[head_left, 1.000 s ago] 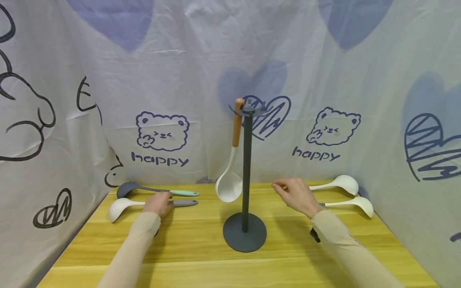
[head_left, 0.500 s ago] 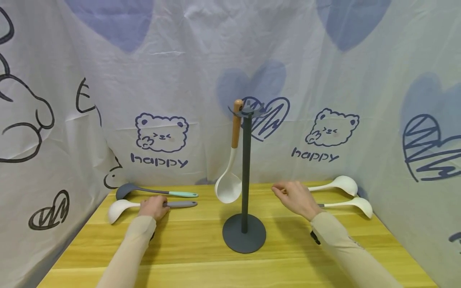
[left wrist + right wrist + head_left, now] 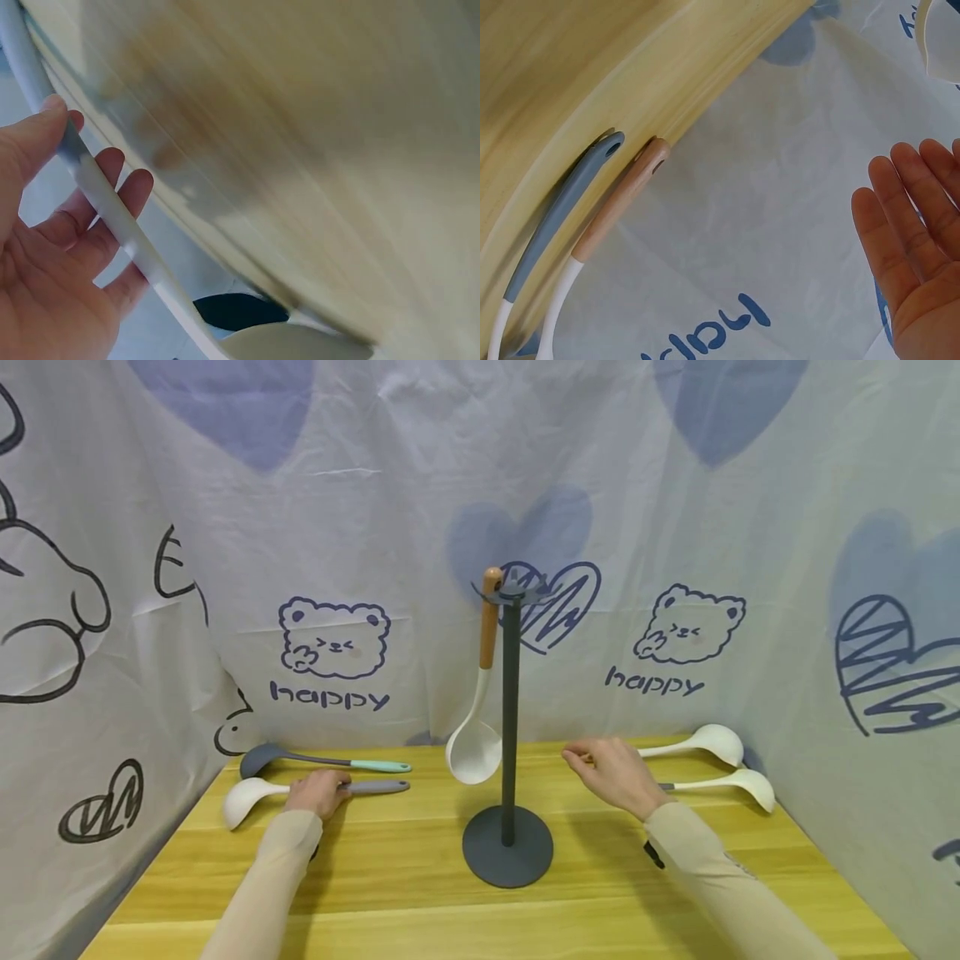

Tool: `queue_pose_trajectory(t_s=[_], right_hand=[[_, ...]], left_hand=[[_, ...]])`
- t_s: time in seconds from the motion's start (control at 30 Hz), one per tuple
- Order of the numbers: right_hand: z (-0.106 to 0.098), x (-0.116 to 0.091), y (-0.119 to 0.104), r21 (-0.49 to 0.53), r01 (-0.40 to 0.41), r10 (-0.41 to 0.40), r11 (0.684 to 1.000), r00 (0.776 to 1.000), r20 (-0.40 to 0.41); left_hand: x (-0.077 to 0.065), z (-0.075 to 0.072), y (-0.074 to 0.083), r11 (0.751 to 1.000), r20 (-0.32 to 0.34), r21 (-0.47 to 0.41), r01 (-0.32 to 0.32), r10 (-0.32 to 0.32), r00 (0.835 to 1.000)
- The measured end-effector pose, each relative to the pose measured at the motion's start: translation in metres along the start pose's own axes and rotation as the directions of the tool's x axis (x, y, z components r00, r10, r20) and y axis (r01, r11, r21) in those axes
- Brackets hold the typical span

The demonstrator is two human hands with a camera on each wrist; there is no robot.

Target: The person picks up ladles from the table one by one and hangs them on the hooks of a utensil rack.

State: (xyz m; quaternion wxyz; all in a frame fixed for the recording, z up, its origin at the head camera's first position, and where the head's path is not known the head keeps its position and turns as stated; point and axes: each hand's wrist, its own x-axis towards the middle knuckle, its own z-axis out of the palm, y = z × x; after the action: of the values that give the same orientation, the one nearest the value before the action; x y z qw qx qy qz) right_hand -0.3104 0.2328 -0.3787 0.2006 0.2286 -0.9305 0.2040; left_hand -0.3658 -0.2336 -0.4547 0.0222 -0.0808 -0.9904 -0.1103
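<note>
My left hand [image 3: 317, 793] pinches a white ladle [image 3: 243, 802] with a grey handle, near where the handle meets the white shaft. In the left wrist view, the thumb lies on the ladle [image 3: 124, 225] and the fingers curl behind it. My right hand [image 3: 615, 775] hovers at the right, near two white ladles, holding nothing. Its fingers are extended in the right wrist view. Between the hands stands a dark grey rack [image 3: 510, 718] with hooks on top and a round base. From its left side hangs a white ladle [image 3: 487, 635] with a wooden handle.
Behind the left ladle lies a dark ladle [image 3: 258, 758] with a mint handle. At the right lie a white ladle with a grey handle [image 3: 566, 214] and one with a wooden handle [image 3: 622, 199]. Printed cloth [image 3: 435, 693] walls the back and sides of the wooden table [image 3: 390, 877].
My left hand has moved slightly left along the ladle, from its grey handle toward the white shaft. The right hand stays nearly still, and the hanging ladle has not moved.
</note>
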Motion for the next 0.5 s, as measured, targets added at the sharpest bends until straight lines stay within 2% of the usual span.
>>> queue_pose_trajectory(t_s=[0.17, 0.5], right_hand=[[-0.0012, 0.0012, -0.002, 0.0, -0.001, 0.001, 1.0, 1.0, -0.005], [-0.0009, -0.0001, -0.0004, 0.009, -0.008, 0.008, 1.0, 1.0, 0.003]], left_hand=[[-0.0035, 0.0001, 0.0038, 0.998, -0.015, 0.038, -0.043, 0.043, 0.999], [-0.0064, 0.0066, 0.0079, 0.994, -0.099, 0.072, -0.085, 0.092, 0.991]])
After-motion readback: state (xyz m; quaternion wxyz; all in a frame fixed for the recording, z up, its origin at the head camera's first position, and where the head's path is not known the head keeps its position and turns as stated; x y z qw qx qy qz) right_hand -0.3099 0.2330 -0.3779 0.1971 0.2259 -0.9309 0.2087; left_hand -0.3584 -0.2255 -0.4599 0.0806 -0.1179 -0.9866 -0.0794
